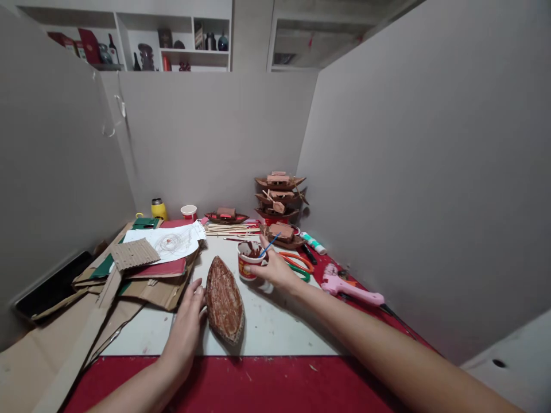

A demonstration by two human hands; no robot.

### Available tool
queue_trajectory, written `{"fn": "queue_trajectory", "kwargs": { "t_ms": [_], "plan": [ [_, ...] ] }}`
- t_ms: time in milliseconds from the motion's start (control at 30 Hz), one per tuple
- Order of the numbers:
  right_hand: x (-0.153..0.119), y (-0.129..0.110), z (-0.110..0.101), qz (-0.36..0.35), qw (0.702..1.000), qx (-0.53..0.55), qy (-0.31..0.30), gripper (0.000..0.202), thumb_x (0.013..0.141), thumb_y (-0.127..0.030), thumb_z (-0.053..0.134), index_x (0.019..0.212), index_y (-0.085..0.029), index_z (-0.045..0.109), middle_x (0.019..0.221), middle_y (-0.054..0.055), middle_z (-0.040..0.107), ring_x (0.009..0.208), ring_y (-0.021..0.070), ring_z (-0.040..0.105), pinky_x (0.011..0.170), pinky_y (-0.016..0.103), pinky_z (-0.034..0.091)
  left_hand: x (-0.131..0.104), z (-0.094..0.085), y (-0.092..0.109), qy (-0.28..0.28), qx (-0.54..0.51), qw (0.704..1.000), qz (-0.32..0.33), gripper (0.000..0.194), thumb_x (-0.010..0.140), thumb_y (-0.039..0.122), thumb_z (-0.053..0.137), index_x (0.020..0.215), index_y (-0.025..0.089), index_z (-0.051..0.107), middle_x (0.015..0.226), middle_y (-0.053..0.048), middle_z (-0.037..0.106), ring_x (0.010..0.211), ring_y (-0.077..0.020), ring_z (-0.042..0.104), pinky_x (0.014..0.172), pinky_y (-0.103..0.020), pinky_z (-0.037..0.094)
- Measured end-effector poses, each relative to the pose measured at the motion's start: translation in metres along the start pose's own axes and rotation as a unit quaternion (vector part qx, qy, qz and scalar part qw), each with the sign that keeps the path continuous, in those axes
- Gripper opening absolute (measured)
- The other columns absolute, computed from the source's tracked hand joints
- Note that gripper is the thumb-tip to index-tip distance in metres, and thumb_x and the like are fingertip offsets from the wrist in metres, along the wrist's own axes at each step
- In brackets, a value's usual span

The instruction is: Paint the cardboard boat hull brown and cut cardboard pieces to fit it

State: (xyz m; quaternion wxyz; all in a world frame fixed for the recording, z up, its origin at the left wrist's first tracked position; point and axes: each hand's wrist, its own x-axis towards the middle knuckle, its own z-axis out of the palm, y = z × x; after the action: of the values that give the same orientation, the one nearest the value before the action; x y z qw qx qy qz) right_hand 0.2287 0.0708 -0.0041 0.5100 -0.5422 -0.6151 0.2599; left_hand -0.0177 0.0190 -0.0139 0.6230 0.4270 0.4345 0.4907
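Observation:
A cardboard boat hull [224,301], coated in streaky brown paint, lies on the white board with its pointed ends toward and away from me. My left hand [187,315] rests just left of it, fingers loosely extended along its side; I cannot tell whether they touch it. Beyond the hull and to its right, my right hand [275,268] grips a red and white paper cup [246,271] by its side. Brown paint smears the inside of the cup, and a blue-handled stick [270,244], perhaps a brush, leans out of it.
Finished brown model boats [279,183] are stacked at the back right. Scissors with orange and green handles [301,265] and a pink glue gun [350,289] lie right. Cardboard pieces [161,289] and a drawing [172,241] pile up left. Wooden sticks [232,229] lie behind. Grey partitions [224,132] enclose the table.

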Motion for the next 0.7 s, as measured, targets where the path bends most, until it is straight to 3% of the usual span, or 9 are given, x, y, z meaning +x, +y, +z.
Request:
{"fn": "queue_trajectory", "kwargs": {
  "t_ms": [133, 233, 333, 400, 567, 700],
  "plan": [
    [0.037, 0.000, 0.005, -0.021, 0.999, -0.017, 0.037, 0.091, 0.066, -0.027, 0.079, 0.146, -0.025, 0.035, 0.126, 0.007, 0.065, 0.128, 0.0297, 0.052, 0.112, 0.052, 0.035, -0.002, 0.000, 0.003, 0.000, 0.004, 1.000, -0.023, 0.061, 0.088, 0.054, 0.054, 0.138, 0.020, 0.047, 0.135, -0.017, 0.059, 0.120, -0.0287, 0.057, 0.095, -0.039, 0.045],
    [0.064, 0.005, 0.021, -0.021, 0.998, -0.039, 0.034, 0.082, 0.066, -0.020, 0.081, 0.139, -0.020, 0.045, 0.122, 0.009, 0.066, 0.119, 0.0301, 0.059, 0.108, 0.051, 0.040, -0.003, 0.000, 0.003, -0.002, 0.013, 0.999, -0.034, 0.068, 0.085, 0.057, 0.057, 0.140, 0.017, 0.044, 0.130, -0.018, 0.060, 0.112, -0.0280, 0.061, 0.090, -0.038, 0.047],
    [0.086, 0.011, 0.042, -0.014, 0.998, -0.056, 0.012, 0.044, 0.085, -0.026, 0.071, 0.126, -0.016, 0.056, 0.122, 0.010, 0.064, 0.111, 0.0272, 0.062, 0.097, 0.052, 0.048, -0.004, 0.000, 0.003, -0.007, 0.019, 0.999, -0.045, 0.073, 0.084, 0.058, 0.058, 0.142, 0.018, 0.041, 0.126, -0.017, 0.061, 0.101, -0.0252, 0.064, 0.088, -0.038, 0.049],
    [0.098, 0.013, 0.054, -0.013, 0.998, -0.060, -0.005, 0.033, 0.093, -0.029, 0.063, 0.122, -0.016, 0.058, 0.124, 0.009, 0.062, 0.109, 0.0255, 0.062, 0.092, 0.049, 0.051, -0.005, 0.001, 0.003, -0.012, 0.017, 0.998, -0.056, 0.076, 0.083, 0.059, 0.060, 0.143, 0.019, 0.039, 0.124, -0.016, 0.062, 0.091, -0.0232, 0.066, 0.087, -0.039, 0.050],
    [0.117, 0.012, 0.071, -0.017, 0.997, -0.057, -0.047, 0.032, 0.094, -0.028, 0.061, 0.123, -0.016, 0.057, 0.123, 0.009, 0.061, 0.104, 0.0238, 0.063, 0.088, 0.045, 0.054, -0.006, 0.001, 0.001, -0.072, -0.023, 0.992, -0.101, 0.081, 0.081, 0.061, 0.062, 0.146, 0.020, 0.035, 0.117, -0.014, 0.065, 0.087, -0.0213, 0.067, 0.092, -0.039, 0.048],
    [0.121, 0.006, 0.067, 0.004, 0.996, -0.068, -0.056, 0.032, 0.094, -0.030, 0.061, 0.123, -0.016, 0.057, 0.124, 0.009, 0.060, 0.106, 0.0243, 0.063, 0.088, 0.046, 0.054, -0.008, -0.001, -0.003, -0.106, -0.040, 0.987, -0.116, 0.084, 0.080, 0.062, 0.063, 0.148, 0.021, 0.032, 0.127, -0.014, 0.060, 0.099, -0.0224, 0.066, 0.099, -0.039, 0.045]
  ]
}}
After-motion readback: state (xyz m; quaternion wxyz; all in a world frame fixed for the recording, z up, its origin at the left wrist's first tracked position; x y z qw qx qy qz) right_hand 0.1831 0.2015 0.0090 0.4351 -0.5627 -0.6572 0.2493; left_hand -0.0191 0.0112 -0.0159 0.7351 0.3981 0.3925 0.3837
